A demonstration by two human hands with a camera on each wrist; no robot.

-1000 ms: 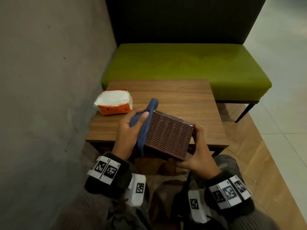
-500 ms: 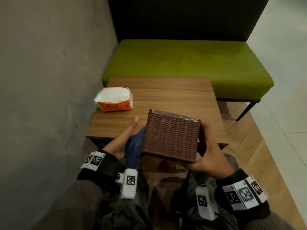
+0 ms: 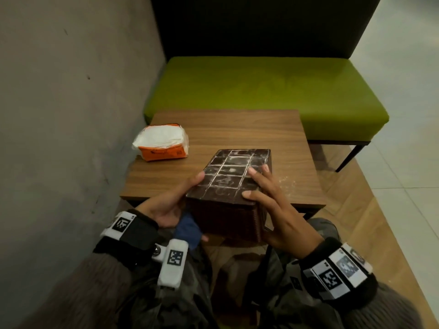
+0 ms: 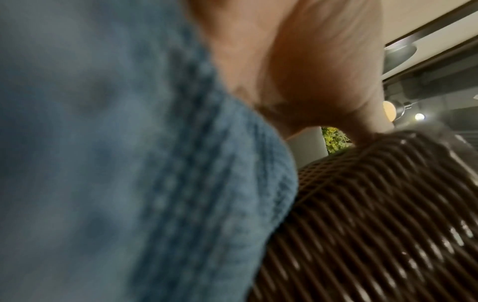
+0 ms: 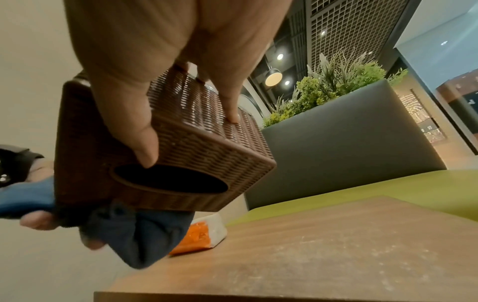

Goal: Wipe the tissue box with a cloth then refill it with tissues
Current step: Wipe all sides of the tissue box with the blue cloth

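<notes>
Hands come first: the right hand (image 3: 282, 210) grips the brown woven tissue box (image 3: 228, 186), with its fingers (image 3: 255, 173) lying on the dusty face that points up and its thumb down by the oval hole, as the right wrist view shows. The left hand (image 3: 171, 200) holds the other side of the box, its thumb reaching up to the top edge, and it also holds the blue cloth (image 3: 187, 230) bunched between its palm and the box wall. The box is up in the air, just over the near edge of the worktop (image 3: 237, 129), turned so its hole faces down and its bottom faces up. That bottom has a grid of lines with white dust in them. So the wiping step looks to be in hand, and this dusty face seems not yet cleaned. Next, I think the left hand needs to bring the cloth up onto that face and rub along the lines, while the right hand holds the box steady. Some white dust lies on the worktop near the right hand too. The pack of tissues (image 3: 161, 143), white and orange, waits well apart by the wall. It has small dark marks on its orange side, too small to read. Wrist bands carry square black-and-white code tags (image 3: 122, 224), with no words I can read.
</notes>
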